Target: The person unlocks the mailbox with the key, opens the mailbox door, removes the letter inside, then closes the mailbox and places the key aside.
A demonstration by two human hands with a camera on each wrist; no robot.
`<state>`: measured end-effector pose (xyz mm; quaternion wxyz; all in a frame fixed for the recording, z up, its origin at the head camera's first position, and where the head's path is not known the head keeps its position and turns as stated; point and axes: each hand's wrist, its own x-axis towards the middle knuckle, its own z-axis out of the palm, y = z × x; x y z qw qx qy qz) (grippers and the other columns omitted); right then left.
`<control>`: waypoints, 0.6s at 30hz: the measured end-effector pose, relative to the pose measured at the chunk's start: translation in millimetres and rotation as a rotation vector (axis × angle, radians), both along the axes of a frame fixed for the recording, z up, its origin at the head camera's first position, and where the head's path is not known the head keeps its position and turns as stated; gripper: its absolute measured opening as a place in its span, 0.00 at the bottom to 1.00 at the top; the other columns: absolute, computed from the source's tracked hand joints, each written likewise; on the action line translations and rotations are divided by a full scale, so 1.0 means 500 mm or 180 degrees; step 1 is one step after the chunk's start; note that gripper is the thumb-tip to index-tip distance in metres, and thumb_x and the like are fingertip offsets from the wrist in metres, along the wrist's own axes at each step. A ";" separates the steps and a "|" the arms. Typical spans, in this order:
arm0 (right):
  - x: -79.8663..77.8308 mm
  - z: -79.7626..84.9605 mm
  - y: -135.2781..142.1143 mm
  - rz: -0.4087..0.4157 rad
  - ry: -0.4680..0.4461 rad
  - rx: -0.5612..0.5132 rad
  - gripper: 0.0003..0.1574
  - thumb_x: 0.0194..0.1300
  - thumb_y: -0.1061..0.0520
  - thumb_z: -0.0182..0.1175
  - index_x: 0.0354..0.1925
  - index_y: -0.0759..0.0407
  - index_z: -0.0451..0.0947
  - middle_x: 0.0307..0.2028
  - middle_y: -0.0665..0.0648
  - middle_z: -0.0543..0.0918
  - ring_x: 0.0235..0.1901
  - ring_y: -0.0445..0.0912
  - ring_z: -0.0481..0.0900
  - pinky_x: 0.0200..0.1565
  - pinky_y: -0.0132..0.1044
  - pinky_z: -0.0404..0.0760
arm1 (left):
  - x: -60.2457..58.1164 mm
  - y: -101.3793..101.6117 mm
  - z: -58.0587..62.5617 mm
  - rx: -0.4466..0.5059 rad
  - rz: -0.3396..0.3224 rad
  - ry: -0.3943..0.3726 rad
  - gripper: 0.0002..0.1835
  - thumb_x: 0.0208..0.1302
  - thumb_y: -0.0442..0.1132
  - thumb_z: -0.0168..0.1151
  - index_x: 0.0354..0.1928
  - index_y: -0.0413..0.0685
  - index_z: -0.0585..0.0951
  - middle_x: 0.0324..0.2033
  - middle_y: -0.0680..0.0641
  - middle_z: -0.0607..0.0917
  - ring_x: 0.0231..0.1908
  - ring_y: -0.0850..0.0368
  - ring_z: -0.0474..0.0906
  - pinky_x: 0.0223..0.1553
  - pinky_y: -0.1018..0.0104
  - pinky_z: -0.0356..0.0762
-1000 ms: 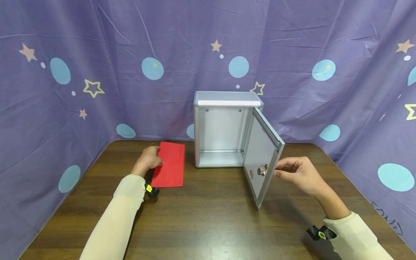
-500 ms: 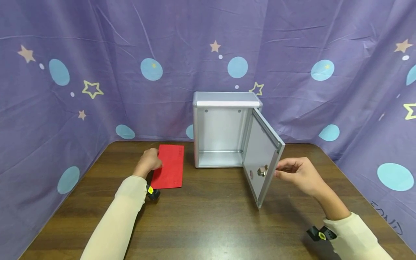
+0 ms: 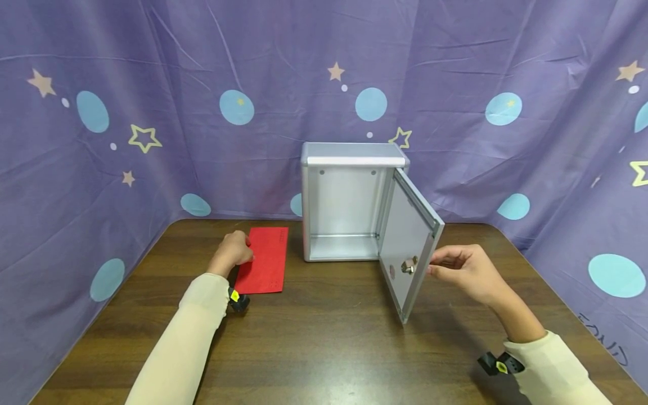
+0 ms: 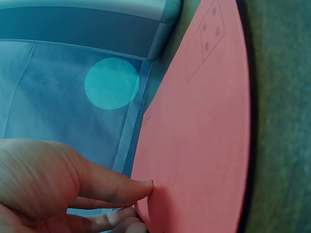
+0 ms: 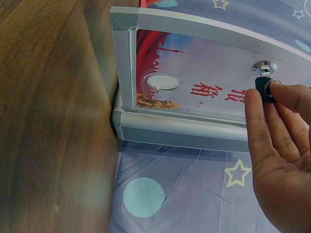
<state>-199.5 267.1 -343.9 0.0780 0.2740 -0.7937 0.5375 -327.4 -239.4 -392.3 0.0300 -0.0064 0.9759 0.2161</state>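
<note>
My left hand (image 3: 234,251) pinches the left edge of a red envelope (image 3: 265,261) at the left of the table. In the left wrist view the thumb lies on the face of the envelope (image 4: 204,126), with fingers behind its edge. A silver metal mailbox (image 3: 344,154) stands upright at the back, its door (image 3: 407,236) swung out to the right. With thumb and fingers my right hand (image 3: 466,273) pinches a black-headed key (image 5: 265,90) in the lock (image 5: 265,68) on the door's printed front. The head view hides that key behind the door.
A brown wooden table (image 3: 324,349) bears the mailbox and envelope. Purple curtains (image 3: 283,67) with stars and dots hang behind and at both sides. The door's free edge juts toward the front of the table.
The envelope's far edge has come slightly nearer and the left hand has shifted a little. My right hand and the door look unmoved.
</note>
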 end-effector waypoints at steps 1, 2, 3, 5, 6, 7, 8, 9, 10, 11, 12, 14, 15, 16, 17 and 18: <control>0.000 0.000 0.000 -0.0004 0.0002 0.0003 0.07 0.61 0.75 0.66 0.39 0.72 0.85 0.33 0.51 0.90 0.33 0.39 0.87 0.34 0.33 0.87 | 0.000 0.000 0.000 -0.0004 -0.0004 0.0001 0.27 0.53 0.33 0.69 0.56 0.27 0.80 0.54 0.26 0.81 0.54 0.28 0.77 0.57 0.40 0.78; 0.000 0.000 0.000 -0.0008 0.0000 0.0007 0.07 0.61 0.75 0.66 0.39 0.72 0.85 0.33 0.51 0.90 0.33 0.39 0.87 0.34 0.32 0.87 | 0.000 0.000 0.000 -0.0006 -0.0008 0.0002 0.27 0.53 0.33 0.69 0.56 0.27 0.80 0.54 0.26 0.81 0.54 0.28 0.77 0.57 0.40 0.78; 0.000 0.000 0.000 -0.0011 -0.0005 0.0010 0.07 0.61 0.75 0.66 0.39 0.71 0.85 0.33 0.50 0.90 0.33 0.39 0.87 0.34 0.32 0.87 | 0.000 0.000 0.001 -0.0006 -0.0014 0.0006 0.26 0.53 0.33 0.69 0.55 0.27 0.80 0.54 0.26 0.81 0.54 0.28 0.78 0.57 0.40 0.78; 0.000 0.001 0.000 -0.0019 -0.0007 0.0017 0.07 0.61 0.75 0.66 0.38 0.71 0.85 0.33 0.50 0.90 0.33 0.39 0.87 0.34 0.32 0.87 | 0.000 0.001 0.002 -0.0002 -0.0035 0.0029 0.26 0.53 0.34 0.69 0.54 0.26 0.80 0.53 0.26 0.81 0.53 0.28 0.78 0.56 0.40 0.78; 0.000 0.001 0.000 -0.0020 -0.0009 0.0022 0.07 0.61 0.75 0.66 0.38 0.71 0.85 0.33 0.50 0.90 0.33 0.39 0.87 0.33 0.32 0.87 | 0.001 0.002 0.003 0.0004 -0.0038 0.0043 0.26 0.53 0.34 0.69 0.54 0.27 0.81 0.53 0.26 0.82 0.53 0.28 0.78 0.56 0.40 0.78; 0.000 0.001 0.000 -0.0020 -0.0011 0.0024 0.07 0.61 0.75 0.66 0.38 0.71 0.85 0.33 0.50 0.90 0.33 0.40 0.87 0.34 0.32 0.87 | 0.001 0.002 0.005 0.0010 -0.0043 0.0064 0.26 0.53 0.34 0.70 0.54 0.27 0.81 0.52 0.26 0.82 0.53 0.28 0.78 0.56 0.40 0.78; 0.000 0.001 0.000 -0.0021 -0.0011 0.0026 0.07 0.61 0.75 0.66 0.38 0.71 0.85 0.33 0.50 0.90 0.33 0.40 0.87 0.34 0.32 0.87 | 0.001 0.003 0.006 0.0015 -0.0048 0.0082 0.26 0.53 0.34 0.70 0.54 0.27 0.81 0.52 0.26 0.82 0.52 0.28 0.78 0.55 0.40 0.79; 0.000 0.001 0.000 -0.0023 -0.0008 0.0027 0.07 0.61 0.75 0.66 0.38 0.71 0.85 0.33 0.50 0.90 0.33 0.40 0.88 0.34 0.33 0.87 | 0.001 0.003 0.008 0.0022 -0.0052 0.0100 0.26 0.53 0.34 0.70 0.54 0.27 0.81 0.52 0.26 0.82 0.52 0.28 0.78 0.55 0.40 0.79; 0.000 0.001 0.000 -0.0023 -0.0007 0.0027 0.07 0.61 0.75 0.66 0.38 0.71 0.85 0.33 0.50 0.90 0.33 0.40 0.88 0.34 0.33 0.87 | 0.002 0.003 0.010 0.0030 -0.0051 0.0114 0.26 0.53 0.35 0.70 0.54 0.27 0.81 0.51 0.26 0.82 0.52 0.28 0.79 0.54 0.40 0.79; 0.000 0.001 0.000 -0.0023 -0.0006 0.0025 0.07 0.61 0.75 0.66 0.39 0.71 0.85 0.33 0.50 0.90 0.33 0.40 0.88 0.34 0.33 0.87 | 0.002 0.003 0.012 0.0037 -0.0046 0.0123 0.27 0.53 0.35 0.70 0.55 0.27 0.81 0.52 0.26 0.82 0.52 0.28 0.78 0.54 0.39 0.79; 0.000 0.001 0.000 -0.0022 -0.0005 0.0023 0.07 0.61 0.75 0.66 0.39 0.72 0.85 0.33 0.50 0.90 0.33 0.40 0.88 0.34 0.33 0.87 | 0.003 0.004 0.014 0.0047 -0.0040 0.0129 0.27 0.53 0.35 0.70 0.56 0.27 0.81 0.52 0.27 0.82 0.52 0.28 0.78 0.55 0.40 0.79; 0.000 0.001 0.000 -0.0020 -0.0004 0.0019 0.07 0.61 0.75 0.66 0.39 0.72 0.85 0.33 0.51 0.90 0.33 0.41 0.88 0.34 0.33 0.87 | 0.005 0.004 0.019 0.0069 -0.0034 0.0147 0.29 0.55 0.36 0.70 0.58 0.28 0.79 0.54 0.27 0.81 0.54 0.28 0.78 0.56 0.40 0.78; 0.000 0.001 0.000 -0.0020 -0.0005 0.0018 0.07 0.61 0.75 0.66 0.39 0.72 0.85 0.33 0.51 0.90 0.33 0.41 0.88 0.34 0.33 0.87 | 0.005 0.005 0.022 0.0069 -0.0037 0.0160 0.30 0.56 0.37 0.69 0.60 0.27 0.79 0.55 0.27 0.81 0.55 0.28 0.77 0.57 0.40 0.78; 0.000 0.001 0.001 -0.0021 -0.0007 0.0018 0.07 0.61 0.75 0.66 0.39 0.72 0.85 0.33 0.50 0.90 0.33 0.41 0.88 0.34 0.33 0.87 | 0.006 0.006 0.025 0.0081 -0.0035 0.0176 0.30 0.57 0.38 0.69 0.61 0.27 0.78 0.56 0.27 0.81 0.56 0.28 0.77 0.58 0.40 0.77; 0.000 0.002 0.001 -0.0022 -0.0010 0.0018 0.07 0.61 0.75 0.66 0.39 0.72 0.85 0.33 0.50 0.90 0.33 0.41 0.88 0.34 0.33 0.87 | 0.007 0.008 0.029 0.0090 -0.0041 0.0207 0.31 0.59 0.39 0.69 0.61 0.27 0.77 0.56 0.28 0.81 0.57 0.28 0.76 0.59 0.40 0.77; 0.001 0.002 0.001 -0.0026 -0.0012 0.0019 0.07 0.61 0.75 0.66 0.39 0.72 0.85 0.33 0.50 0.90 0.33 0.41 0.88 0.34 0.33 0.87 | 0.008 0.010 0.032 0.0104 -0.0047 0.0243 0.31 0.60 0.40 0.68 0.62 0.27 0.77 0.57 0.28 0.81 0.58 0.29 0.76 0.60 0.40 0.76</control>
